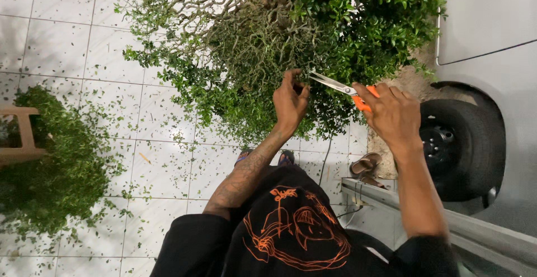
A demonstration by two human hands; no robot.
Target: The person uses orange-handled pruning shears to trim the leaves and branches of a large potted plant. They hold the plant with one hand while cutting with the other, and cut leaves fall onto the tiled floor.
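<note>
Our left hand (290, 101) pinches a thin twig of the dense, small-leaved bush (291, 47); our right hand (394, 114) grips orange-handled scissors (342, 88), metal blades parted at the foliage. Leaf-littered white tiles (112, 98) lie open leftward; a grey car (492, 87) crowds the right.

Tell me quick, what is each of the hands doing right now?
Left hand: closed, pinching a twig of the green bush.
Right hand: closed on the orange-handled scissors, blades open at the twig.
</note>
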